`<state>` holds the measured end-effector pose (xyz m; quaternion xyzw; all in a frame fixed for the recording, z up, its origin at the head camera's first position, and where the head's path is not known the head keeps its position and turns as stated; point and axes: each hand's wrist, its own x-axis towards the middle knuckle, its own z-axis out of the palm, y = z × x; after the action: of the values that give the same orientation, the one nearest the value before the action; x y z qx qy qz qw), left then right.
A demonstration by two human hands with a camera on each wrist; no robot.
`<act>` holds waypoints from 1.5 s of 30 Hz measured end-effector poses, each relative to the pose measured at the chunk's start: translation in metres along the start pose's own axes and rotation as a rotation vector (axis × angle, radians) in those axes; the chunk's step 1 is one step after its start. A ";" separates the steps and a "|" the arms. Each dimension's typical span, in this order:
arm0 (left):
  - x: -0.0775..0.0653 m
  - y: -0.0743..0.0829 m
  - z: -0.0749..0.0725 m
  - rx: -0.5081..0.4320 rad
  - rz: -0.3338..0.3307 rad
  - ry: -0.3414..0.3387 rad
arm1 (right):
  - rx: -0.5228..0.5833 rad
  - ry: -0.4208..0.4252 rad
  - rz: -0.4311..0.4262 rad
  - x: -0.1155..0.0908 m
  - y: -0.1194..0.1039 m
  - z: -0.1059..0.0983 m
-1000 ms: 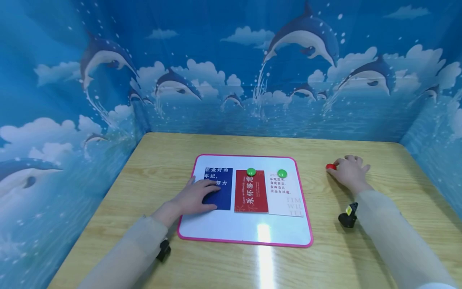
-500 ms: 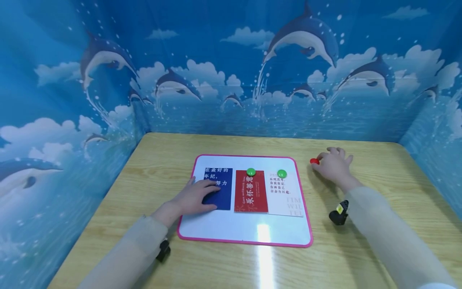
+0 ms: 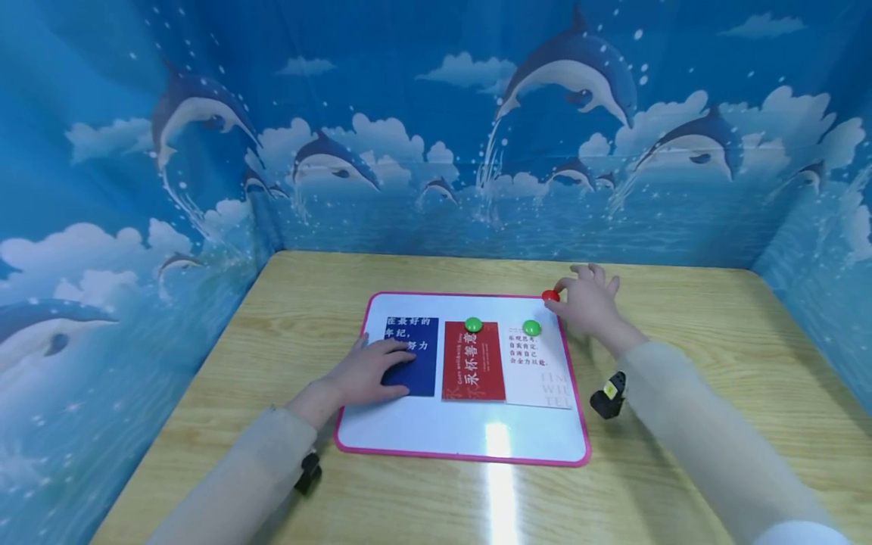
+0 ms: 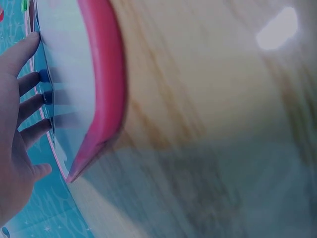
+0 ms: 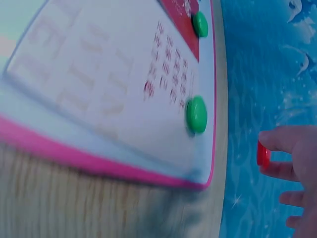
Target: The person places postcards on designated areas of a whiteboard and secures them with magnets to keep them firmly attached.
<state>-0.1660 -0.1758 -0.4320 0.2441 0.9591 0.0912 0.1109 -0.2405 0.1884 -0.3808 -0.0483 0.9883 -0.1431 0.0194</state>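
Observation:
A whiteboard with a pink frame lies on the table. On it are a blue card, a red card and a white card side by side. One green magnet sits at the top of the red card, another green magnet at the top of the white one. My left hand rests on the blue card with fingers spread, covering its left part. Thumb and forefinger of my right hand pinch a red magnet over the board's far right corner.
The wooden table surrounds the board. Behind it and at the sides hangs a blue dolphin-print curtain. A black wrist camera is strapped under the right sleeve, another black wrist camera under the left.
My right hand has moved left with the red magnet, from the table right of the board to the board's far right corner. The left hand has stayed in place.

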 end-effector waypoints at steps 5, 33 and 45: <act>0.000 -0.001 0.000 0.003 -0.006 -0.004 | -0.012 -0.005 -0.036 0.007 -0.025 0.005; 0.001 -0.003 -0.002 0.027 0.037 0.000 | -0.001 -0.019 -0.326 0.024 -0.150 0.045; 0.003 -0.004 -0.001 0.042 0.047 0.000 | -0.101 -0.039 -0.353 0.026 -0.166 0.074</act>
<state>-0.1704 -0.1779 -0.4321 0.2688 0.9548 0.0736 0.1037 -0.2477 0.0061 -0.4051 -0.2246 0.9699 -0.0935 0.0105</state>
